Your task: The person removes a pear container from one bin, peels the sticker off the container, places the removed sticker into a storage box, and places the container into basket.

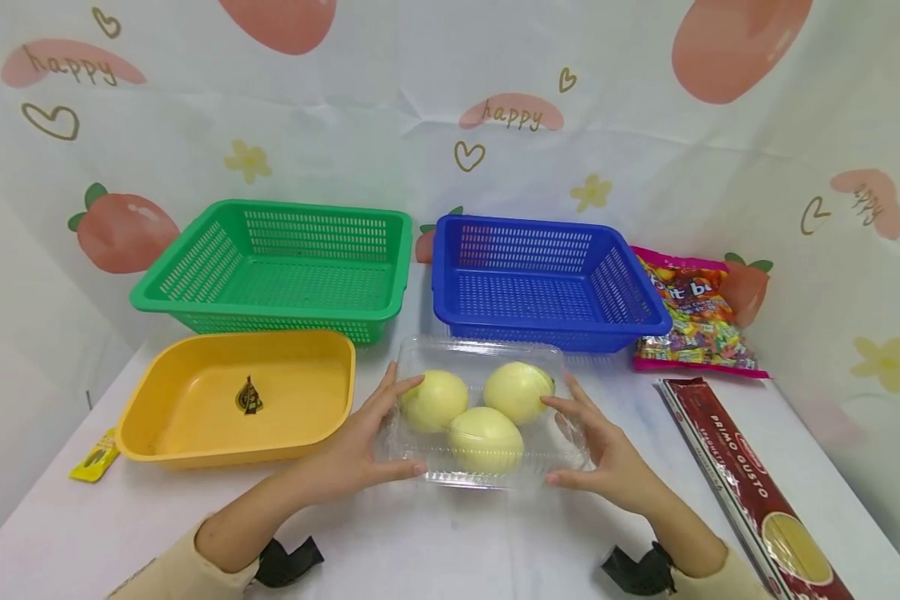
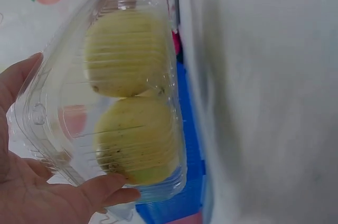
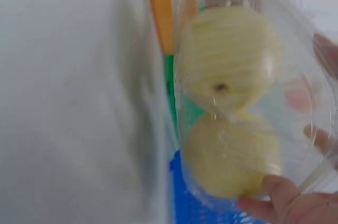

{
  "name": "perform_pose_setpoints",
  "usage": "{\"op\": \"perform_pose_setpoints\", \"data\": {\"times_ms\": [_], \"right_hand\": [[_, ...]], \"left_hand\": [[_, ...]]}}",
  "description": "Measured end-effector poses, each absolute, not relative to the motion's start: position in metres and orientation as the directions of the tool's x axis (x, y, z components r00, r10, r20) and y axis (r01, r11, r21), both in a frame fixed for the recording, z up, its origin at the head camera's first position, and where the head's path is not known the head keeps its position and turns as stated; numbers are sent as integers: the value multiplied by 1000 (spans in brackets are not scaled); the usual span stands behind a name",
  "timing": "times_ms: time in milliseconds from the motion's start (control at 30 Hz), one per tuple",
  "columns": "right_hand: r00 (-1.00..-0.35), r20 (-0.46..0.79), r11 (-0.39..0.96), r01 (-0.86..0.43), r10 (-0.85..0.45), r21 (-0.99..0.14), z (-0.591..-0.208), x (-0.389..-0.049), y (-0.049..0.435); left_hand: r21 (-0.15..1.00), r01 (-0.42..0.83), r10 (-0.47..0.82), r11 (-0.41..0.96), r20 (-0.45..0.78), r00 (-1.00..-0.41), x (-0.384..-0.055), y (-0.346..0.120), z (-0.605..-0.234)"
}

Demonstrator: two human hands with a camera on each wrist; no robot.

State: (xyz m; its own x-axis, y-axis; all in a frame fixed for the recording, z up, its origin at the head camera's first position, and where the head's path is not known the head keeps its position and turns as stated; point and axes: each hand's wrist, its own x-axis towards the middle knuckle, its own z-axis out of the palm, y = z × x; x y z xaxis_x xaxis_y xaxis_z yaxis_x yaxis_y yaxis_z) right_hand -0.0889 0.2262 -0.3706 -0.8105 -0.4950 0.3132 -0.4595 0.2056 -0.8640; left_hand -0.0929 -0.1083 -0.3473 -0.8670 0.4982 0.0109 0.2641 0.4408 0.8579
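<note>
A clear plastic clamshell box (image 1: 465, 354) with three pale yellow round fruits (image 1: 486, 440) inside is at the middle of the table, just in front of the blue basket. My left hand (image 1: 348, 457) grips its left side, fingers and thumb spread around the edge. On the opposite side my right hand (image 1: 611, 458) holds the box the same way. Through the ribbed plastic, the left wrist view shows two of the fruits (image 2: 138, 137), one with small dark specks. In the right wrist view a fruit (image 3: 229, 57) has a dark spot at its end.
Behind the box stand a green basket (image 1: 288, 325) and a blue basket (image 1: 543, 331). A yellow tub (image 1: 187, 408) is to the left, beside a small yellow packet (image 1: 96, 457). On the right lie a candy bag (image 1: 693, 312) and a spaghetti pack (image 1: 750, 483).
</note>
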Motion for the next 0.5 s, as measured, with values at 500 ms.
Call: {"op": "perform_pose_setpoints", "data": {"times_ms": [500], "right_hand": [[-821, 299, 273, -468, -487, -841, -329, -88, 215]], "left_hand": [[831, 307, 505, 463, 37, -862, -92, -118, -312]]}}
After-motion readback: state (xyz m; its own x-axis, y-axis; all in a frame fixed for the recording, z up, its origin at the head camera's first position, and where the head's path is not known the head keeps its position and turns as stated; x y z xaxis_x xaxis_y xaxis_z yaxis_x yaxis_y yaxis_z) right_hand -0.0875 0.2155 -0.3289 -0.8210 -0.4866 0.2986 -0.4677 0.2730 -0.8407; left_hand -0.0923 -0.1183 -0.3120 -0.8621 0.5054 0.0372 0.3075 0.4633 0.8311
